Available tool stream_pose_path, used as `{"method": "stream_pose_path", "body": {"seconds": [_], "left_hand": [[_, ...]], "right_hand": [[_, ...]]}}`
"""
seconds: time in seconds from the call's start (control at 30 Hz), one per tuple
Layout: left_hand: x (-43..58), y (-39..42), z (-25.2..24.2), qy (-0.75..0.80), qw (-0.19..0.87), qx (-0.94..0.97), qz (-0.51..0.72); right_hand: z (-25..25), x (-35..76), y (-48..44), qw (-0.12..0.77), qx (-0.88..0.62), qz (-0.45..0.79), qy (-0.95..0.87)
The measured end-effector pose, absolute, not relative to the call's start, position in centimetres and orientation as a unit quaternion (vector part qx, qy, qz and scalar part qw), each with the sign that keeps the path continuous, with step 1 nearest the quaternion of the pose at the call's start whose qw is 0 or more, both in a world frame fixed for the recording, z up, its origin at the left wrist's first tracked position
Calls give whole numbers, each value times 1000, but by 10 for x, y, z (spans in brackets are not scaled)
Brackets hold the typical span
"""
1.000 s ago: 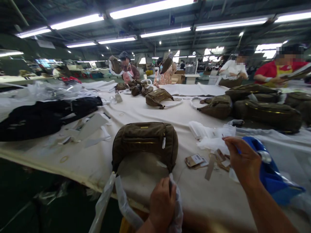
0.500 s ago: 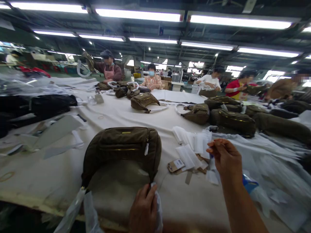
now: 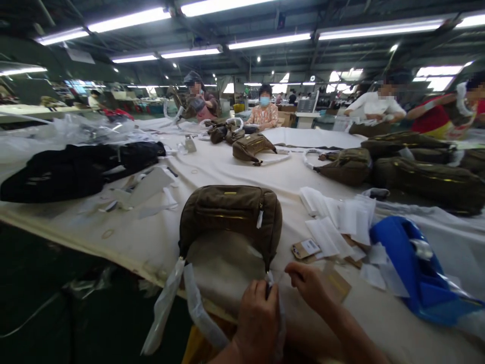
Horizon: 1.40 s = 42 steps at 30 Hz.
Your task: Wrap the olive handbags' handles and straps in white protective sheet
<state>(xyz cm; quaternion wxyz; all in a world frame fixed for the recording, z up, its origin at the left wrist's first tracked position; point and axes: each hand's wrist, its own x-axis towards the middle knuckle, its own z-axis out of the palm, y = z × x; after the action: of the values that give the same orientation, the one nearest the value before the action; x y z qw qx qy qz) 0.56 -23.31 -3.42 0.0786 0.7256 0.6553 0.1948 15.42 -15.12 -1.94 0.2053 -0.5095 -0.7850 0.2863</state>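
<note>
Cream-covered table (image 3: 125, 237) carries the brown bag (image 3: 231, 212), lying straight ahead of me near the front edge. My left hand (image 3: 259, 318) grips its plastic-wrapped strap (image 3: 197, 306). My right hand (image 3: 312, 285) is pinched closed just beside it; on what, I cannot tell.

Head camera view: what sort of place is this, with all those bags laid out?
Probably a bag factory's finishing or packing floor. Matching brown bags lie along a long cloth-covered table, several people work on them, and paper tags lie beside the nearest bag, whose wrapped strap the left hand grips.
</note>
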Motion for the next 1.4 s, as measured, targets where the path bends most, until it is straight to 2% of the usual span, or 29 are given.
{"method": "stream_pose_path", "body": {"seconds": [0.17,0.43,0.8,0.97,1.07,1.27,1.4], "left_hand": [[4,-235,-42,632,78,745,199],[2,-233,-43,616,82,737,264],[-2,-236,-40,618,107,744,232],[-3,-233,-48,601,116,731,303],[-9,-228,-48,647,162,661,344],[-29,-217,-30,688,195,652,251],[-41,-212,-30,662,209,661,284]], "right_hand": [[-15,155,-154,167,-523,256,-796],[-8,152,-152,173,-527,259,-791],[-18,153,-152,161,-513,255,-804],[-21,130,-158,163,-477,290,-813],[-20,120,-159,179,-471,301,-809],[-9,115,-159,173,-475,289,-813],[0,123,-161,139,-479,227,-836]]}}
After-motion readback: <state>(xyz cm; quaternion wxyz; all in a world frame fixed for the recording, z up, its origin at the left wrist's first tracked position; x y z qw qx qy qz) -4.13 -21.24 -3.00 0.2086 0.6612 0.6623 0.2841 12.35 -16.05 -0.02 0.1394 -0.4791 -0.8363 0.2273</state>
